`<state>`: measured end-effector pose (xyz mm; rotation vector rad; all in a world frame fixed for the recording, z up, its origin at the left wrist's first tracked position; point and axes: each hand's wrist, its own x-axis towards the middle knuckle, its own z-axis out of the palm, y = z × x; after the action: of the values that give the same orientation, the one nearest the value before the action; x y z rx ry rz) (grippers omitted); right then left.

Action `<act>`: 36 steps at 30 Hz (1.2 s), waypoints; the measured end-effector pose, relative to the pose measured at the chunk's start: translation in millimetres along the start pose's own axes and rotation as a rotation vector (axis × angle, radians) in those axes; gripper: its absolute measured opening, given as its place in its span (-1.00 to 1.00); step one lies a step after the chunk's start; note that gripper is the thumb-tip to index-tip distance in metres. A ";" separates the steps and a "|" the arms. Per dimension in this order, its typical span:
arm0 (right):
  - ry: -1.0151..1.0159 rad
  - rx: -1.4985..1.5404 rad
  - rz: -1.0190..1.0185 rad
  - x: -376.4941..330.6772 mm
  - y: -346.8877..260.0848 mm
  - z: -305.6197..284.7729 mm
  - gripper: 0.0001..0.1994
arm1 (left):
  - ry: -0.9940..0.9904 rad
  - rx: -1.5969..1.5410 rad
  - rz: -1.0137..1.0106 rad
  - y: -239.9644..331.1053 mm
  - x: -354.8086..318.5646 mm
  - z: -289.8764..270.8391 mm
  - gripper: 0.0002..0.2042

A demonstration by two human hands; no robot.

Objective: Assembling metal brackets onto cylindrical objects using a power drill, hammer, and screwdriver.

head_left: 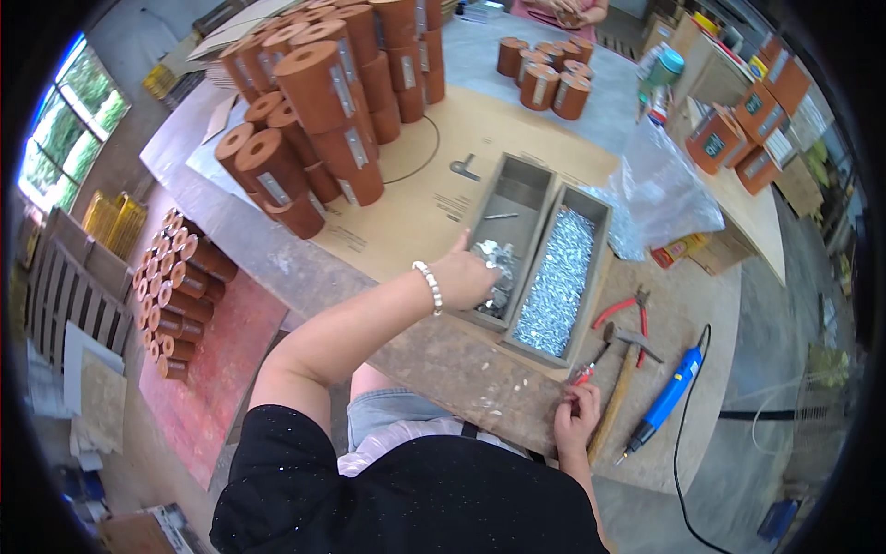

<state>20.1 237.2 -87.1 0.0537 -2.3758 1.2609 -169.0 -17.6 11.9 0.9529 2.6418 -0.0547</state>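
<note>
My left hand [464, 280], with a beaded bracelet at the wrist, reaches into the left grey bin [532, 191]. Its fingers are spread apart over a heap of shiny metal pieces [499, 294], with the fingertips partly hidden among them. Close to the table's front edge, my right hand [576, 417] rests with its fingers curled. What they hold, if anything, is hidden. Just beyond its fingertips lies a small red-handled tool [583, 374]. A hammer [614, 397] with a wooden handle lies right beside this hand.
The right bin [560, 277] holds many small silvery fasteners. Red-handled pliers [620, 309] and a corded blue electric screwdriver [666, 399] lie to the right. Brown cylinders [318, 88] stand stacked at the far left. A plastic bag [660, 185] sits behind the bins; another person [563, 11] is across the table.
</note>
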 end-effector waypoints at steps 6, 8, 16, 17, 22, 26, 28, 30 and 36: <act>-0.014 0.034 0.017 -0.9 -0.1 -0.4 -0.74 | 0.849 -0.240 0.087 -37.8 -38.9 -39.4 -0.57; -0.016 0.034 0.023 -1.0 0.5 -0.3 -0.74 | 1.211 -0.135 -0.038 -68.2 -59.7 -63.6 -0.52; -0.004 0.043 -0.022 -0.3 -0.3 0.2 -0.73 | 1.476 -0.019 -0.788 -156.6 -94.8 -123.6 -0.07; -0.008 0.000 0.013 -0.9 -0.4 -0.6 -0.73 | 1.358 -0.122 -0.807 -161.5 -91.7 -123.8 -0.07; -0.026 -0.017 0.015 -3.7 3.4 -2.3 -0.74 | 1.462 -0.046 -0.726 -169.7 -98.0 -120.9 -0.14; 0.000 0.016 0.028 -3.3 -3.4 -1.6 -0.73 | 1.737 -0.866 -0.226 -122.5 -118.4 -99.1 -0.35; 0.025 0.019 0.036 1.0 -17.0 -2.6 -0.72 | 1.694 -1.237 0.049 -82.4 -136.6 -80.1 -0.51; 0.042 0.010 -0.173 8.2 -38.2 -5.9 -0.68 | 1.463 -1.610 0.133 -43.4 -153.1 -62.9 -0.63; -0.229 0.211 -0.319 38.1 -106.2 -8.8 -0.21 | 0.459 -2.526 -0.117 74.7 -130.9 11.3 -0.56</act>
<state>14.3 188.9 15.1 0.6479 -2.2867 1.3987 -24.3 -41.7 48.7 -0.2765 0.9000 2.5669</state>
